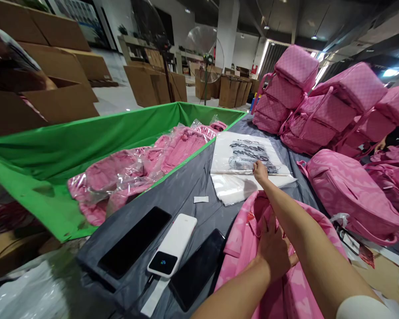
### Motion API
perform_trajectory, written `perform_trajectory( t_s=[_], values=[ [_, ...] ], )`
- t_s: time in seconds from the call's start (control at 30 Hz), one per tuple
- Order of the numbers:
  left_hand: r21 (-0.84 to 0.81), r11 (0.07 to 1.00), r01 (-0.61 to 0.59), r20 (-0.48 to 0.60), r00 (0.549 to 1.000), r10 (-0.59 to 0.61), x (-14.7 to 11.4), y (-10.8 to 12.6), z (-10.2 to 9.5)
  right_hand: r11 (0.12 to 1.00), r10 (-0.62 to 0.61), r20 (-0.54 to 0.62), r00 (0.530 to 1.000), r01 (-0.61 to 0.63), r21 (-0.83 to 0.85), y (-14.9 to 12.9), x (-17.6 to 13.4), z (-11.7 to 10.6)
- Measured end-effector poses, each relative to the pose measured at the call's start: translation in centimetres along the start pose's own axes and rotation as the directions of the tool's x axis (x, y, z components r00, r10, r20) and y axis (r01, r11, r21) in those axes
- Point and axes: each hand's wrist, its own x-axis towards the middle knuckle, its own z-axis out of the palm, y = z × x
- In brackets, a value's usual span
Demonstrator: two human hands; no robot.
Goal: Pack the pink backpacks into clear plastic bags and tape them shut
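My right hand (260, 172) reaches over the stack of printed clear plastic bags (224, 153), its fingers closed on the near edge of the top bag. Black lettering shows on that bag. Below it, my left hand (273, 248) lies with fingers spread on a pink backpack (234, 261) right in front of me. The backpack's opening faces up, and a small red piece (250, 216) shows inside. My right forearm crosses over the backpack and hides part of it.
At left, a green-walled bin (119, 126) holds pink bags in clear plastic. A white power bank (179, 230) lies between two dark phones (136, 239) on the grey cloth. Pink backpacks (322, 108) are piled at right, one (349, 190) nearer. Cardboard boxes (149, 84) stand behind.
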Motion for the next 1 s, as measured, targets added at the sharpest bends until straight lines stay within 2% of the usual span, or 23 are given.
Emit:
perform_trajectory(
  t_s=[0.1,0.17,0.27,0.33,0.37,0.43,0.53,0.57,0.67,0.73,0.8,0.83,0.9,1.0],
  values=[
    [-0.018,1.0,0.02,-0.023,1.0,-0.021,-0.1,-0.3,0.1,0.999,0.038,-0.222,0.974,-0.043,-0.017,0.8,0.1,-5.4],
    [-0.017,1.0,0.015,-0.108,0.994,-0.016,-0.4,-0.4,0.4,0.999,0.009,-0.322,0.947,-0.021,-0.031,1.6,-0.5,-9.6],
    [0.021,0.999,-0.036,-0.316,0.948,0.041,-0.5,-0.4,0.4,0.989,-0.139,-0.358,0.923,0.108,-0.105,3.0,-3.3,-15.1],
    [0.049,0.998,-0.027,-0.477,0.877,0.048,0.4,0.0,-0.6,0.954,-0.284,-0.319,0.904,0.234,-0.187,3.7,-6.0,-17.4],
    [0.044,0.999,0.007,-0.544,0.839,0.018,1.3,0.5,-1.4,0.931,-0.347,-0.292,0.891,0.289,-0.223,3.8,-7.5,-18.1],
    [-0.023,0.99,0.137,-0.628,0.768,-0.121,3.9,1.4,-3.5,0.901,-0.413,-0.262,0.872,0.348,-0.26,3.5,-10.6,-18.8],
    [-0.166,0.925,0.341,-0.633,0.683,-0.365,8.7,2.1,-6.7,0.886,-0.445,-0.238,0.863,0.386,-0.257,2.1,-14.5,-19.1],
    [-0.194,0.917,0.349,-0.623,0.678,-0.39,10.0,1.8,-7.6,0.88,-0.455,-0.213,0.865,0.399,-0.259,1.5,-15.5,-19.2],
    [-0.229,0.94,0.253,-0.612,0.713,-0.342,12.1,-0.1,-9.9,0.842,-0.467,-0.08,0.881,0.415,-0.345,1.1,-17.2,-19.9],
    [-0.227,0.95,0.215,-0.619,0.722,-0.311,11.9,-1.6,-11.4,0.854,-0.372,-0.042,0.927,0.325,-0.406,2.3,-17.3,-20.6],
    [-0.22,0.953,0.207,-0.63,0.716,-0.301,10.8,-3.0,-12.9,0.909,-0.198,-0.094,0.976,0.147,-0.389,4.7,-16.7,-21.1],
    [-0.209,0.957,0.203,-0.635,0.716,-0.29,10.0,-3.5,-13.6,0.936,-0.1,-0.135,0.986,0.048,-0.348,6.2,-16.3,-21.3],
    [-0.253,0.949,0.187,-0.642,0.701,-0.309,8.5,-4.6,-14.6,0.962,0.079,-0.21,0.975,-0.129,-0.239,9.4,-15.5,-21.0],
    [-0.534,0.828,0.17,-0.595,0.62,-0.511,6.8,-6.5,-15.0,0.938,0.315,-0.264,0.912,-0.341,-0.059,13.6,-14.5,-19.3]
  ],
)
